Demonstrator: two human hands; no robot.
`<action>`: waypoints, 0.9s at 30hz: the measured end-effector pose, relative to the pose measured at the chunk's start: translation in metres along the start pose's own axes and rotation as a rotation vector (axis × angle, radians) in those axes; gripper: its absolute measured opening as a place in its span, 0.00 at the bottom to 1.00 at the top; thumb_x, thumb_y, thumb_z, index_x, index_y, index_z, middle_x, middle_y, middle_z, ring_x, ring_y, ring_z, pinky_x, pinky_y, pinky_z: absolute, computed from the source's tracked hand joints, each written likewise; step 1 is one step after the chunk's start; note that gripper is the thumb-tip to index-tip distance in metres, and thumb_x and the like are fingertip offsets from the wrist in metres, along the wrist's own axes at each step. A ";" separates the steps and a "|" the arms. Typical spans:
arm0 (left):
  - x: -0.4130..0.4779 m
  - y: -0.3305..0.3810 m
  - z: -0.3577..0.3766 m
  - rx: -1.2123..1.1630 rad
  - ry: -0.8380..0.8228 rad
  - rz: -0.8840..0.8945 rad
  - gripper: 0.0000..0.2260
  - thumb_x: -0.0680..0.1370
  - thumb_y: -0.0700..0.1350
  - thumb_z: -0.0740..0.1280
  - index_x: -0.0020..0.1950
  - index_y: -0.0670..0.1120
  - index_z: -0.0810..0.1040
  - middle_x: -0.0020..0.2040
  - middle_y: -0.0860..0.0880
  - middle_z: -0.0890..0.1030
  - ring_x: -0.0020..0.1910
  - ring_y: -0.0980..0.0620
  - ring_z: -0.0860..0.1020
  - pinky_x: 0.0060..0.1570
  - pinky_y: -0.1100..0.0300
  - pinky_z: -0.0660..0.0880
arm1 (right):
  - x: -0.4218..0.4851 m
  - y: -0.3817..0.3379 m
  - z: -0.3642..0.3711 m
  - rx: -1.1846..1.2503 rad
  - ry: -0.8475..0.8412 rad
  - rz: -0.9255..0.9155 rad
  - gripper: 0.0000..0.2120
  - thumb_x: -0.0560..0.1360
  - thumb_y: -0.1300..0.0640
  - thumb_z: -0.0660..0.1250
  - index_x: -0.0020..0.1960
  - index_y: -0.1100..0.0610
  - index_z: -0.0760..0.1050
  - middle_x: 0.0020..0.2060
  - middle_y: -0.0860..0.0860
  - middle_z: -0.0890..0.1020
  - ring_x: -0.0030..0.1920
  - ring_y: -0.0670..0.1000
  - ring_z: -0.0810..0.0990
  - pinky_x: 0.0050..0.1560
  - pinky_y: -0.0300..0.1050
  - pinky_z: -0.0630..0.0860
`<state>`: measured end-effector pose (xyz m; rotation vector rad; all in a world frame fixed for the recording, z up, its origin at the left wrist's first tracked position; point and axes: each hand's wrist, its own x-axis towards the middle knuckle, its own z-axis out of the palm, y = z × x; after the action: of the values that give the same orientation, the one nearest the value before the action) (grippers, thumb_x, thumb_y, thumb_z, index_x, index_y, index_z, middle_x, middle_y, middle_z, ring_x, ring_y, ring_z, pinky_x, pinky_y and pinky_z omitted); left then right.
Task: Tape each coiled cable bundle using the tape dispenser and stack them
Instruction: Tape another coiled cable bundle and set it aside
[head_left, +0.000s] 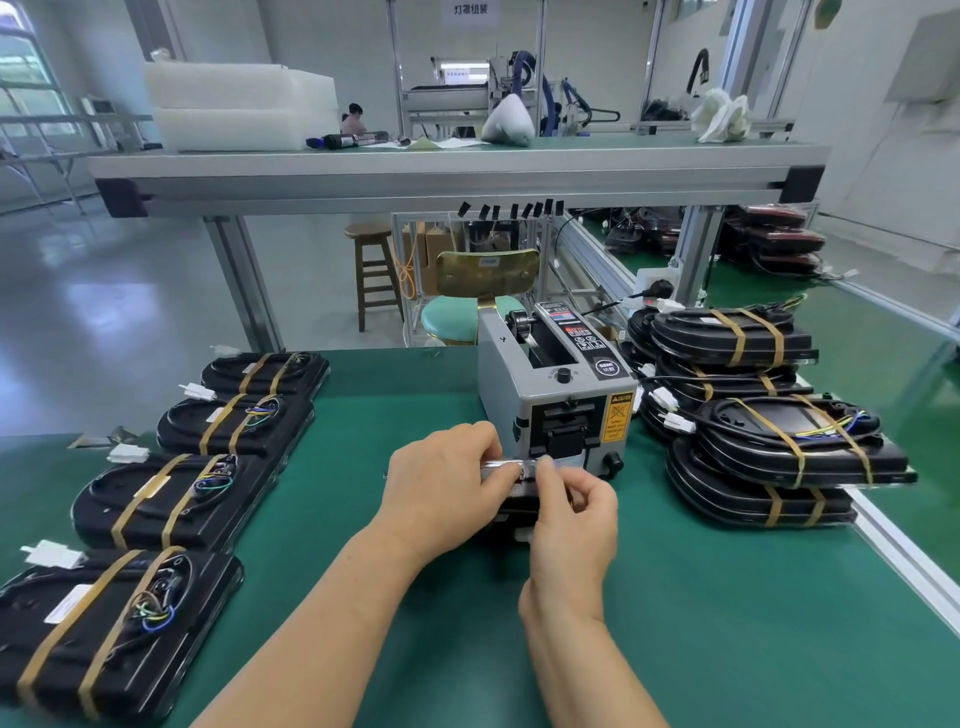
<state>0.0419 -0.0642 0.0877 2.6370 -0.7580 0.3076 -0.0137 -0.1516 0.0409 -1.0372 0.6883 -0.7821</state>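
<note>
The grey tape dispenser (556, 395) stands mid-table on the green mat. Just in front of its outlet, both hands meet over a small black cable bundle (511, 503), which they mostly hide. My left hand (441, 488) grips the bundle's left side, its fingers resting on a shiny strip of tape (500, 464) that lies across the top. My right hand (571, 525) pinches the strip's right end between thumb and forefinger. A white connector (522, 535) pokes out below the bundle.
Several taped black bundles lie in a row on the left (156, 501). On the right, more taped bundles are stacked in piles (779, 452). Short black tape pieces (514, 210) hang from the overhead shelf edge. A stool and chair stand behind the table.
</note>
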 end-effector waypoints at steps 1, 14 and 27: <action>0.000 0.000 -0.001 -0.009 -0.005 -0.008 0.12 0.78 0.61 0.61 0.48 0.54 0.74 0.45 0.57 0.79 0.46 0.55 0.76 0.48 0.54 0.74 | 0.002 0.000 0.001 -0.015 -0.019 -0.014 0.11 0.73 0.53 0.75 0.49 0.49 0.74 0.56 0.52 0.78 0.56 0.47 0.79 0.58 0.51 0.77; 0.002 -0.004 -0.001 0.145 -0.161 0.129 0.27 0.72 0.71 0.61 0.68 0.62 0.69 0.60 0.59 0.79 0.60 0.53 0.75 0.51 0.56 0.70 | 0.045 0.004 -0.010 -0.300 -0.029 -0.209 0.08 0.79 0.58 0.64 0.43 0.48 0.77 0.41 0.46 0.82 0.42 0.45 0.80 0.51 0.49 0.77; -0.020 -0.035 -0.026 -0.296 -0.114 0.096 0.12 0.77 0.48 0.69 0.56 0.49 0.68 0.50 0.53 0.74 0.47 0.50 0.73 0.47 0.57 0.69 | 0.093 -0.020 -0.002 -0.094 -0.031 0.131 0.05 0.76 0.63 0.69 0.42 0.60 0.79 0.29 0.52 0.77 0.24 0.45 0.73 0.26 0.36 0.73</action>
<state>0.0415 -0.0171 0.0948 2.3587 -0.8939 0.0635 0.0308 -0.2353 0.0466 -1.0752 0.7646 -0.6242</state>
